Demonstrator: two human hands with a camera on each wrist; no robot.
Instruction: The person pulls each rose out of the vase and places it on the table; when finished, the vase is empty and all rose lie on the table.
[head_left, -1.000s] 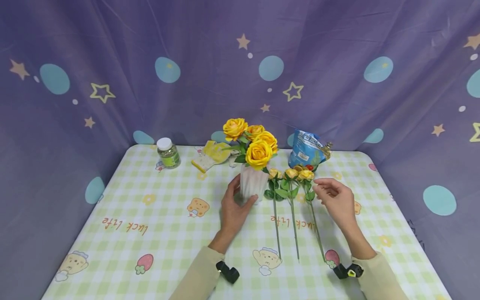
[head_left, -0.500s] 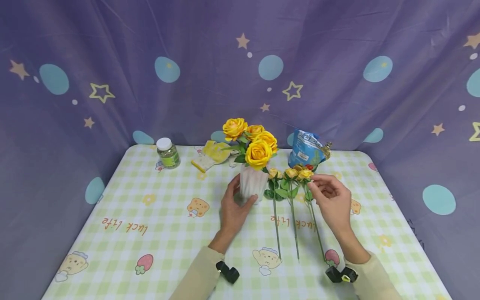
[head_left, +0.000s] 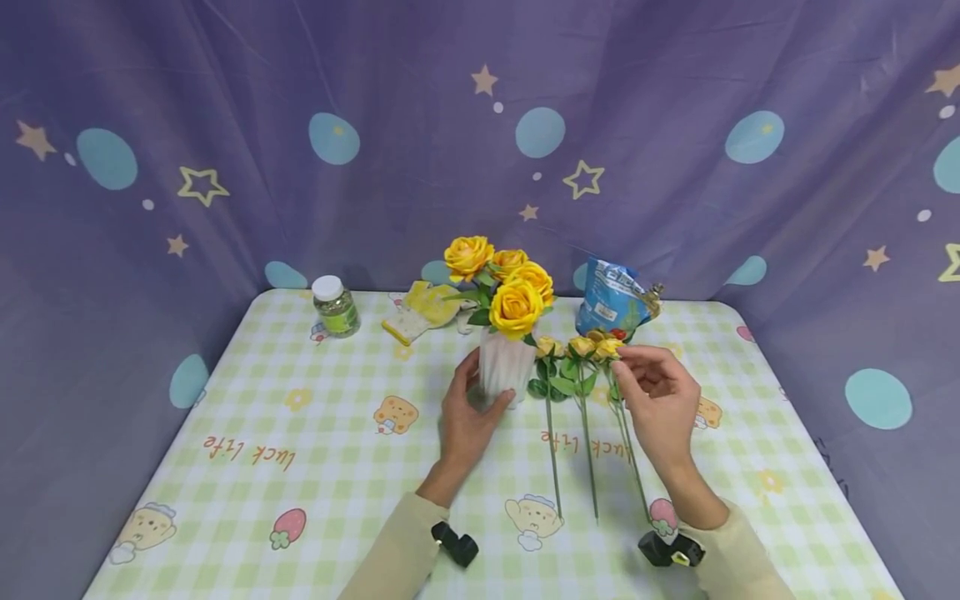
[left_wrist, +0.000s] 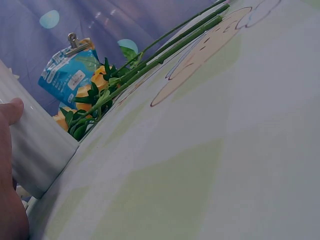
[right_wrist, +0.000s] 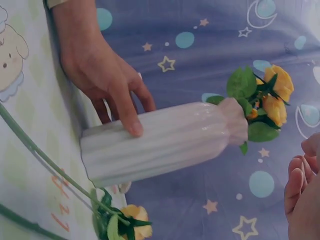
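My left hand [head_left: 471, 421] grips a white fluted vase [head_left: 504, 367] by its side, thumb across the front. The vase stands upright and bears several large yellow roses [head_left: 517, 308]. Right of it lie 3 smaller pale-yellow roses on long green stems, side by side: the left rose [head_left: 550, 348], the middle rose [head_left: 582, 347] and the right rose [head_left: 607, 348]. At the right rose's head, my right hand [head_left: 660, 400] pinches with thumb and forefinger. In the right wrist view, the left hand [right_wrist: 107, 80] curls around the vase [right_wrist: 165, 142]; the right hand [right_wrist: 305, 187] shows only partly.
A blue bag [head_left: 609, 300] with a metal clip stands behind the loose roses. Yellow-and-white gloves [head_left: 427, 308] lie behind the vase to its left. Farther left is a white-lidded jar [head_left: 337, 308]. A checkered cloth [head_left: 330, 517] covers the table; a purple curtain [head_left: 420, 108] hangs behind.
My right hand has moved left to the right rose and closed its fingertips at the bloom, which has shifted slightly left. The left hand and the vase have stayed in place.
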